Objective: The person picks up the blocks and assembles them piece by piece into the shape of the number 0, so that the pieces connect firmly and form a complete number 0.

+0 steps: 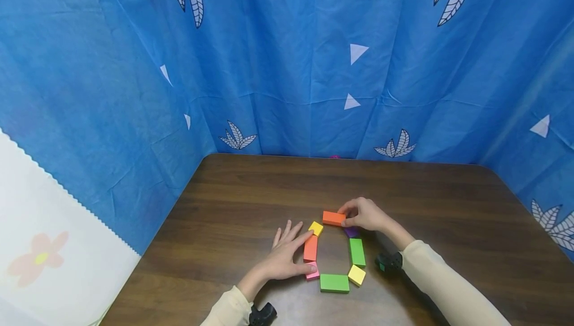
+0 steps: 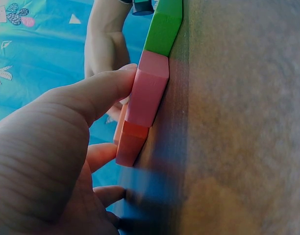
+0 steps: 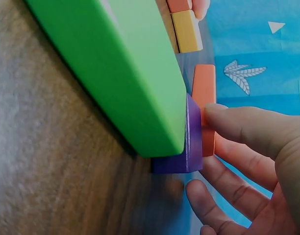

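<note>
My right hand [image 1: 366,215] pinches the end of an orange block [image 1: 334,218] between thumb and fingers, at the far side of a ring of wooden blocks. Close by it lies a purple block [image 3: 177,164], partly hidden in the head view. My left hand [image 1: 283,260] spreads along the ring's left side with its fingers extended. Its thumb touches a pink block [image 2: 149,90], and its index finger reaches over a red-orange block [image 1: 310,249] to the edge of a yellow block [image 1: 316,228].
The ring's right side has a green block [image 1: 357,252] and a pale yellow block [image 1: 357,275]. Another green block [image 1: 334,283] forms the near side. All lie on a brown wooden table [image 1: 251,186], with a blue patterned curtain [image 1: 287,67] behind it.
</note>
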